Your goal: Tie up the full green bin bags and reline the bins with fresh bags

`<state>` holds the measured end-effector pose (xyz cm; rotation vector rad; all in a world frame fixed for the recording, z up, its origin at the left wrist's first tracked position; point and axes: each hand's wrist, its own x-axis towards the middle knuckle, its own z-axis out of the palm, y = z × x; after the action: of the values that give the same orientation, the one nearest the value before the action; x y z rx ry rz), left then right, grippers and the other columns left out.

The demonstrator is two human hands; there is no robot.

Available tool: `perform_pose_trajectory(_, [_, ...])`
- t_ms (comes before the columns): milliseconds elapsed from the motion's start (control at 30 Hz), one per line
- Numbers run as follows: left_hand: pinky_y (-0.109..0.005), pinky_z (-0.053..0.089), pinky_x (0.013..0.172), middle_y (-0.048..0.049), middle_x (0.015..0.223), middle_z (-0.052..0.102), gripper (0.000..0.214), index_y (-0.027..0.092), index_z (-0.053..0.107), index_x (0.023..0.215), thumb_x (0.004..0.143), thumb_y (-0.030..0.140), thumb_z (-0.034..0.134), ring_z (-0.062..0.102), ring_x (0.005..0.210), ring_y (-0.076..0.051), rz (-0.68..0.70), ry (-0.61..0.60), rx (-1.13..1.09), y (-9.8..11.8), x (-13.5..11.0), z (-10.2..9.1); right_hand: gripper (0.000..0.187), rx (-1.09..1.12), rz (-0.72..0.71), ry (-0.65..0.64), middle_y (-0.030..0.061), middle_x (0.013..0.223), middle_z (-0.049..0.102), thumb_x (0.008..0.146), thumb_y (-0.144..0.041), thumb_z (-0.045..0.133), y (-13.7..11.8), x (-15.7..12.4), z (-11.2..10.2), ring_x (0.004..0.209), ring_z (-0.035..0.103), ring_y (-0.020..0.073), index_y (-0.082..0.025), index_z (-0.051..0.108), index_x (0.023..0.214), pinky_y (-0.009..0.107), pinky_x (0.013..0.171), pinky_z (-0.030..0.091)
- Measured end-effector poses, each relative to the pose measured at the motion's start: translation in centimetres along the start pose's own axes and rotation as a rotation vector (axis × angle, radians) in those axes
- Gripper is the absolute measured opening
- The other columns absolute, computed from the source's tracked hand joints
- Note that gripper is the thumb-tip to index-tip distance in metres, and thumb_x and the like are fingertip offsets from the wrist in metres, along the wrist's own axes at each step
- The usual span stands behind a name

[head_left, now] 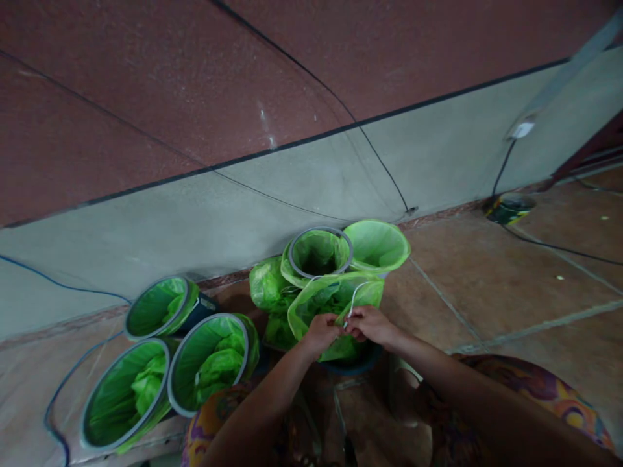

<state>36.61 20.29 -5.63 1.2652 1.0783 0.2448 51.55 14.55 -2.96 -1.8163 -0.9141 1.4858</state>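
Note:
My left hand (322, 331) and my right hand (370, 324) meet at the near rim of a green mesh bag (335, 299) that lines a dark bucket (355, 366) in front of me. Both hands have their fingers closed. They pinch the bag's rim, and a thin white cord (355, 295) loops up from between them. Right behind this bag stand two more lined buckets, one with a grey ring (318, 253) and one with a green rim (378, 245).
Three green-lined buckets (207, 363) with grey rings stand at the left on the tiled floor (487, 285). A grey and red wall (195, 214) rises behind. A blue cable (63, 383) and black cables (545, 245) trail across the floor. My patterned clothing (549, 395) shows below.

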Motion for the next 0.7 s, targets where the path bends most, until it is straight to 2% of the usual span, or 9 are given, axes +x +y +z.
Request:
perform_pose_trajectory(133, [-0.023, 0.035, 0.054, 0.0032, 0.058, 0.059, 0.007, 0.016, 0.065, 0.07, 0.064, 0.015, 0.065, 0.049, 0.053, -0.01, -0.023, 0.081, -0.02, -0.1, 0.1, -0.1, 0.018, -0.146, 0.033, 0.039, 0.0039, 0.062, 0.065, 0.082, -0.016, 0.056, 0.2, -0.1, -0.3, 0.05, 0.056, 0.011, -0.015, 0.061, 0.065, 0.02, 0.045, 0.043])
perform_pose_trajectory(233, [-0.022, 0.035, 0.055, 0.0027, 0.059, 0.059, 0.003, 0.015, 0.064, 0.067, 0.065, 0.018, 0.065, 0.049, 0.054, -0.009, 0.012, 0.124, -0.007, 0.1, 0.0, -0.2, 0.024, -0.245, 0.044, 0.008, 0.0037, 0.054, 0.06, 0.082, -0.017, 0.055, 0.7, 0.1, -0.2, 0.047, 0.054, 0.0114, -0.015, 0.06, 0.059, 0.02, 0.042, 0.041])
perform_pose_trajectory(333, [-0.022, 0.035, 0.056, 0.0035, 0.058, 0.057, 0.01, 0.015, 0.064, 0.065, 0.066, 0.024, 0.066, 0.047, 0.054, -0.009, 0.039, 0.012, 0.034, 0.6, -0.4, -0.2, 0.023, -0.232, 0.048, -0.01, 0.0012, 0.053, 0.058, 0.082, -0.016, 0.053, 1.3, 0.5, 0.1, 0.046, 0.053, 0.0097, -0.015, 0.059, 0.06, 0.019, 0.042, 0.04])
perform_pose_trajectory(467, [-0.022, 0.033, 0.055, 0.0056, 0.055, 0.05, 0.015, 0.015, 0.066, 0.066, 0.067, 0.03, 0.065, 0.042, 0.053, -0.008, -0.003, -0.144, 0.126, 1.1, -1.2, -0.1, 0.017, -0.175, 0.009, 0.023, -0.0028, 0.05, 0.052, 0.076, -0.01, 0.052, 1.9, 0.9, 0.3, 0.045, 0.05, 0.0083, -0.016, 0.058, 0.062, 0.018, 0.043, 0.038])
perform_pose_trajectory(600, [-0.022, 0.037, 0.059, 0.0042, 0.062, 0.054, 0.019, 0.014, 0.069, 0.076, 0.068, 0.031, 0.065, 0.046, 0.058, -0.008, -0.041, -0.187, 0.116, 1.2, -1.4, -0.1, 0.013, 0.0, 0.0, 0.023, -0.0046, 0.051, 0.049, 0.076, -0.014, 0.052, 1.7, 0.6, 0.3, 0.048, 0.048, 0.0084, -0.017, 0.058, 0.065, 0.018, 0.046, 0.04])
perform_pose_trajectory(700, [-0.022, 0.035, 0.056, 0.0048, 0.058, 0.05, 0.018, 0.014, 0.07, 0.075, 0.07, 0.03, 0.063, 0.043, 0.055, -0.008, 0.0, -0.165, 0.138, 1.1, -1.2, -0.1, 0.012, 0.09, 0.044, 0.029, -0.0038, 0.054, 0.051, 0.076, -0.021, 0.054, 1.5, 0.4, 0.1, 0.053, 0.05, 0.0095, -0.017, 0.059, 0.066, 0.019, 0.049, 0.041])
